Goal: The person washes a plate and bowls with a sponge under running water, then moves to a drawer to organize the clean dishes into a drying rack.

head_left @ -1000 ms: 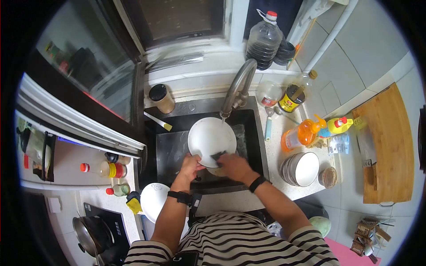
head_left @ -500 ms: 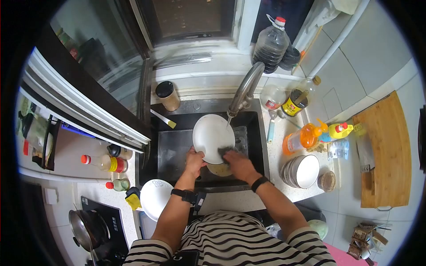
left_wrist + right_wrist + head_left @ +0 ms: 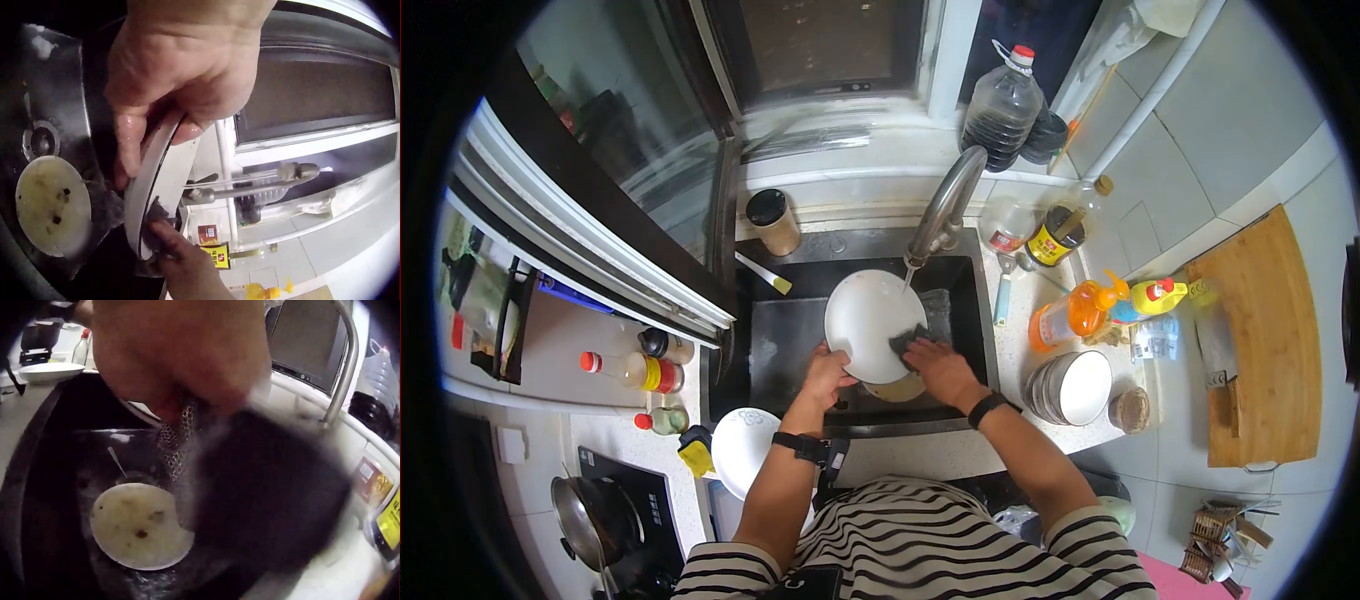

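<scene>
A white plate is held tilted over the dark sink, under the faucet, from which a thin stream of water runs. My left hand grips its near-left rim, thumb on one face and fingers on the other, as the left wrist view shows. With my right hand I hold a dark mesh scrubbing cloth against the plate's right edge. Beneath, on the sink floor, lies another plate with yellowish liquid and dark food bits in it.
Right of the sink stand stacked bowls, an orange pump bottle and a sauce bottle. Another white plate sits at the counter's left, near the stove. A brush leans over the sink's back-left corner.
The plate, more upright half a second ago, now shows a rounder face. My right hand has shifted with the cloth along the plate's right edge; my left hand keeps its grip.
</scene>
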`<state>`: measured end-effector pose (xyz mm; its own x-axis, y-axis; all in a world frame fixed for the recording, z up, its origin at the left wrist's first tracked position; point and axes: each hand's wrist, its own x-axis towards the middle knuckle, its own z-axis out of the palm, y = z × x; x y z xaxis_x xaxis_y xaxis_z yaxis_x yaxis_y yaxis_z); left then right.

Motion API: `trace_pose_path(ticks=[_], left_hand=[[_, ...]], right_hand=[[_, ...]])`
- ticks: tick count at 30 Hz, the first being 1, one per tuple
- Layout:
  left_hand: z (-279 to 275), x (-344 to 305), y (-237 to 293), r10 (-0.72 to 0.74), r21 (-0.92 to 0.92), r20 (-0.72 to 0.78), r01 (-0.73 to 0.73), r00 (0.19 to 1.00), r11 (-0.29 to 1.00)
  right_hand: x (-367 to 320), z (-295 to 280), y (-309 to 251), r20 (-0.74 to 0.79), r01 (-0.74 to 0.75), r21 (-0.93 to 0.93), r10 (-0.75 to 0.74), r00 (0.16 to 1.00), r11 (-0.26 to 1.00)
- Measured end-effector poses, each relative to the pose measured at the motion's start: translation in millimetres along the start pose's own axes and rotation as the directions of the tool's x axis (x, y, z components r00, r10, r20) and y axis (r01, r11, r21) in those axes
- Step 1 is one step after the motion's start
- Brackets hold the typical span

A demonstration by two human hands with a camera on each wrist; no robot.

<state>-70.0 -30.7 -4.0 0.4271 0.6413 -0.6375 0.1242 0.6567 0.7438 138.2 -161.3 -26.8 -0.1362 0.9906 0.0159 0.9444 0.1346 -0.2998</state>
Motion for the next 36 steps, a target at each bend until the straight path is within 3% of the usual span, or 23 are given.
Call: trace_pose_path(ticks=[3,6,10,13,16,19,22,25,32,36], left_hand=[[-4,-3,0,-0.073,0.116,0.089,0.062,0.993,0.991],[1,-3,-4,-0.137,0.165,0.131,0.115,0.982,0.98],[4,0,-5,-0.164,0.108,0.21,0.144,0.964,0.984],[1,-3,1,-0.167,0.112,0.247,0.143,0.955,0.983],[-5,1,4,-0.193,0.152,0.297,0.153,0.935,0.977],[-2,3,4,-0.194,0.228,0.28,0.131,0.94,0.965],[-3,8,0,-0.153,0.265,0.268,0.08,0.951,0.961],[-3,8,1,-0.096,0.257,0.207,0.041,0.974,0.966],[-7,19,-11,-0.053,0.124,0.163,0.033,0.985,0.992],[-10,21,-14,-0.08,0.015,0.141,0.079,0.987,0.997]], right_hand=[[15,-15,14,0.08,-0.088,-0.145,0.1,0.992,0.985],[37,-8,9,0.001,-0.139,-0.102,0.14,0.99,0.985],[59,14,-17,-0.08,0.135,0.082,-0.129,0.988,0.987],[53,-3,-40,-0.099,0.212,0.16,-0.198,0.975,0.964],[48,-26,-43,0.006,0.191,0.111,-0.193,0.981,0.975],[48,-16,-26,-0.03,-0.041,-0.082,0.038,0.999,0.996],[37,-11,-12,0.027,-0.286,-0.161,0.294,0.956,0.945],[19,-10,-14,0.241,-0.341,-0.188,0.379,0.893,0.921],[9,-10,-46,0.302,-0.375,0.086,0.335,0.893,0.923],[-2,-13,-37,0.153,-0.323,0.343,0.286,0.946,0.882]])
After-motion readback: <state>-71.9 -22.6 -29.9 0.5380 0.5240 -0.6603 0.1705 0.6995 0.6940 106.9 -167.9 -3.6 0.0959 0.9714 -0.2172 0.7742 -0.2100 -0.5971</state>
